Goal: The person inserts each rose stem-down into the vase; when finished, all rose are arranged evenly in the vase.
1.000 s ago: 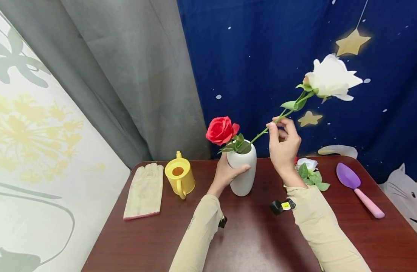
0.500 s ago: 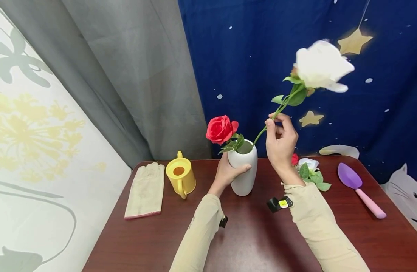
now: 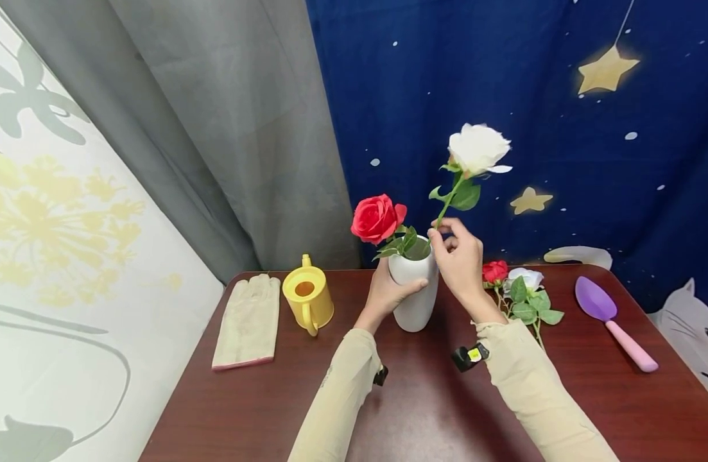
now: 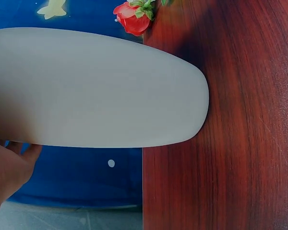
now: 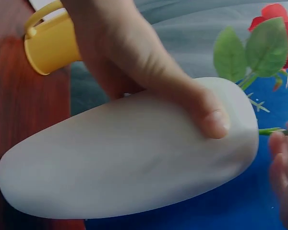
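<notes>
We see L hand (image 3: pixel 388 292) wrapped round the white vase (image 3: pixel 414 292), thumb across the front, fingers behind; vase stands upright on the dark wood table (image 3: pixel 423 410), roughly mid-table near the back edge; L wrist cam shows vase body (image 4: pixel 96 88) filling the view w/ palm at lower left; R wrist cam confirms thumb (image 5: pixel 211 117) pressed on the vase wall near the mouth.

R hand (image 3: pixel 460 260) just right of the vase mouth, pinching the green stem of the white rose (image 3: pixel 477 147) btwn thumb and fingertips; stem runs from the pinch down into the mouth, bloom sits high above, tilted slightly right; R wrist cam shows the stem (image 5: pixel 273 130) at the vase mouth beside the fingertips (image 5: pixel 283 143).

Red rose (image 3: pixel 378 218) already in the vase, bloom leaning left over the rim w/ leaves at the mouth.

Rest on table: beige glove (image 3: pixel 248 321) flat at far left; yellow watering can (image 3: pixel 307 300) btwn glove and vase; loose red + white rose bunch (image 3: pixel 518 289) lying just right of R hand; purple trowel w/ pink handle (image 3: pixel 613 321) far right; small black clip w/ yellow tag (image 3: pixel 470 355) by R sleeve.
</notes>
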The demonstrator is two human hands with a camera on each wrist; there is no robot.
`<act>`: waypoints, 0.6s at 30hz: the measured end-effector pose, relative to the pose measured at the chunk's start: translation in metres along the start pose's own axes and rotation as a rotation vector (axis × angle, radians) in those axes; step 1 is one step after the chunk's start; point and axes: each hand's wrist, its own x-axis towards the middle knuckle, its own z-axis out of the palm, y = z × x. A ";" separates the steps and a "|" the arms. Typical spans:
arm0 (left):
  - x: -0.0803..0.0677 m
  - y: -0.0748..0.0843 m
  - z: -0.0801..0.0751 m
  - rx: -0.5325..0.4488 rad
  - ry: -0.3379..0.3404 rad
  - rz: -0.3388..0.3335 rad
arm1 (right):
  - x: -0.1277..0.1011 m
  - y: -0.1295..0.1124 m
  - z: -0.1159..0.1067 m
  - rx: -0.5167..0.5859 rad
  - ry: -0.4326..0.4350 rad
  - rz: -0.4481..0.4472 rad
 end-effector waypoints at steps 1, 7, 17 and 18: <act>0.001 -0.005 0.002 0.007 -0.001 -0.008 | -0.002 0.001 0.000 -0.037 -0.036 0.018; 0.005 -0.021 0.007 0.028 -0.008 -0.025 | -0.017 0.008 -0.009 -0.173 -0.185 0.141; -0.006 0.018 -0.001 0.005 -0.003 -0.069 | -0.048 0.037 -0.029 -0.080 -0.096 0.283; -0.006 0.018 -0.002 0.006 -0.002 -0.073 | -0.052 0.041 -0.032 -0.066 -0.090 0.310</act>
